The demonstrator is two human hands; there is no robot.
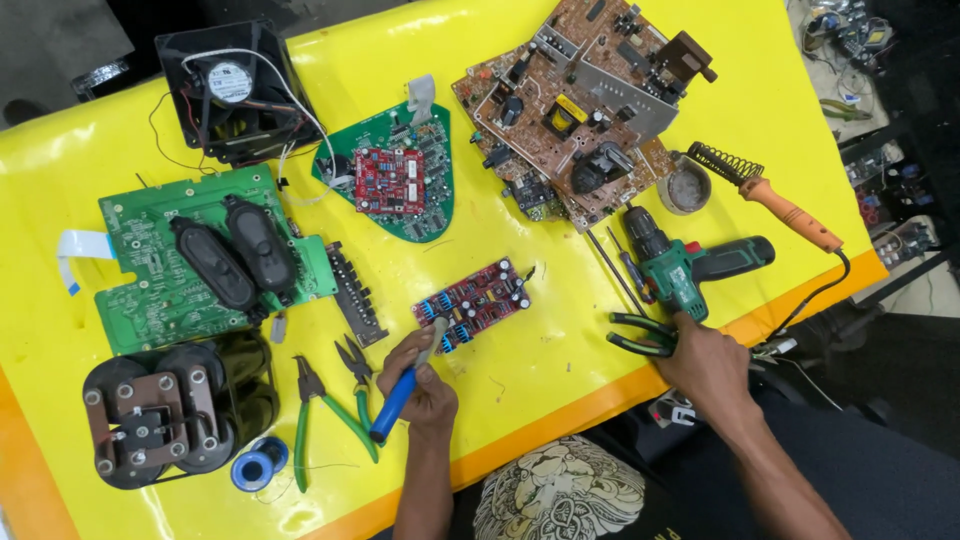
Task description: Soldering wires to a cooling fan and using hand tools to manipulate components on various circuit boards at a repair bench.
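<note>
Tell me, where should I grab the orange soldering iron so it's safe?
Hold the soldering iron by its orange handle, probably coming from the table's near edge. The metal end sits inside the coiled stand at the far end, and the cord trails off the back, so the middle of the handle lies bare and easy to wrap your fingers around.

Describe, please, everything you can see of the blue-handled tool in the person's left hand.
The blue-handled tool looks like a screwdriver or brush: a smooth blue handle, plastic by its look, with a pale, flat grey end. The left hand grips it around the middle, so the join of handle and tip is hidden. It lies slanted, handle end low toward the green-handled pliers, pale tip raised toward the small red circuit board, close to that board's near corner; whether it touches I cannot tell. It hovers over the yellow table.
</note>
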